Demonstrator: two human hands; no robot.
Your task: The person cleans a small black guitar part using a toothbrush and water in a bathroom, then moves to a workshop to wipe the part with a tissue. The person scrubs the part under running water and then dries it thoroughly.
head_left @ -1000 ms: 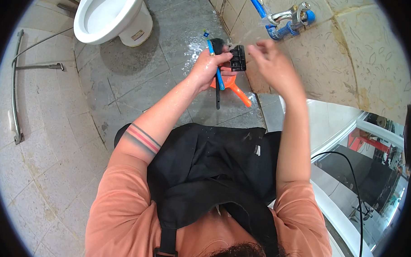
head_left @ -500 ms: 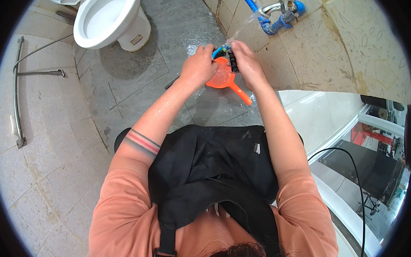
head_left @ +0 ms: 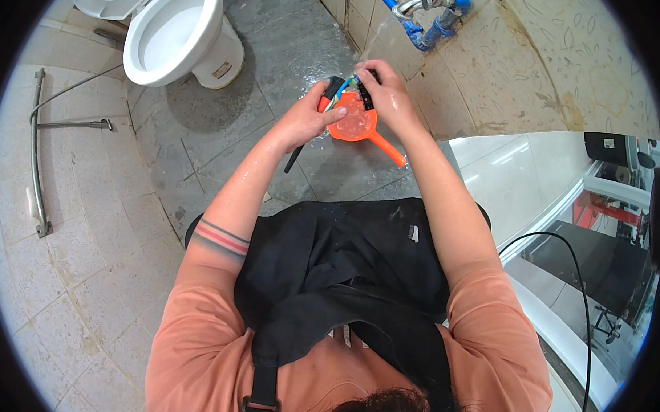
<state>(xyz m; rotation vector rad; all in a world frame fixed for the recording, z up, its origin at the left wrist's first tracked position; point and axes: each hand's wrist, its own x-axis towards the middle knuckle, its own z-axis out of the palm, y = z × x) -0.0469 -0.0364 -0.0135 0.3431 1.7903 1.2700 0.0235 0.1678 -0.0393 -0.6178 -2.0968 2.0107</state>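
Wet grey tile floor (head_left: 223,140); white toilet (head_left: 172,37) at upper left. My left hand (head_left: 305,120) is curled closed around a slim blue brush (head_left: 342,89) and a black-handled brush (head_left: 293,160). My right hand (head_left: 388,97), fingers bent inward, grips a small black block (head_left: 366,100) over the orange dipper (head_left: 388,149). Water sprays from the chrome tap (head_left: 433,0) toward both hands.

Left hand (head_left: 304,122) grips black long-handled tool (head_left: 293,160) — slim blue stick (head_left: 343,89) angles between it and right hand (head_left: 389,98), which holds small black piece (head_left: 366,97). Orange plastic dipper (head_left: 387,148) below, water inside — white ceramic toilet (head_left: 223,53) upper left.
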